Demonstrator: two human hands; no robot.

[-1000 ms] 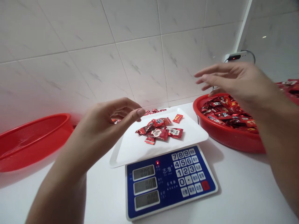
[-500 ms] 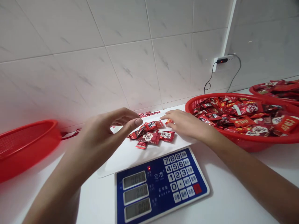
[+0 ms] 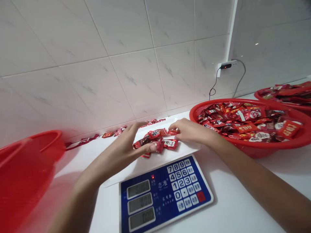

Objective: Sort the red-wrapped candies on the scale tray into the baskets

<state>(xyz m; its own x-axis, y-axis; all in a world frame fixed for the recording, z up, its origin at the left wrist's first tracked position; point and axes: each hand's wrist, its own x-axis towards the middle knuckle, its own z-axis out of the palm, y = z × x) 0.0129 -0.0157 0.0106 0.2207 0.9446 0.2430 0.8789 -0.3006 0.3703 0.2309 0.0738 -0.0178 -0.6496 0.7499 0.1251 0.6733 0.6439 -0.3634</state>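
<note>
A small pile of red wrapped candies [image 3: 155, 134] lies on the white pan [image 3: 121, 173] of a digital scale with a blue keypad panel [image 3: 165, 194]. My left hand [image 3: 127, 142] is at the pile's left side, thumb and fingers apart, with the thumb tip touching a candy on the near side. Some of its fingers are hidden behind the pile. At the right end of the pile, my right hand [image 3: 188, 129] has its fingers and thumb closed around a small red wrapped candy [image 3: 173, 132].
Right of the scale stands a red basket [image 3: 257, 147] heaped with wrapped candies; another filled red basket [image 3: 259, 94] is behind it. Red baskets [image 3: 26, 171] stand at the left. Candies and red wrappers [image 3: 108, 134] lie along the tiled wall, below a socket with cables [image 3: 225, 66].
My left hand has come down to the pile, its thumb now on a candy. My right hand has closed around a candy at the right. The view has shifted slightly.
</note>
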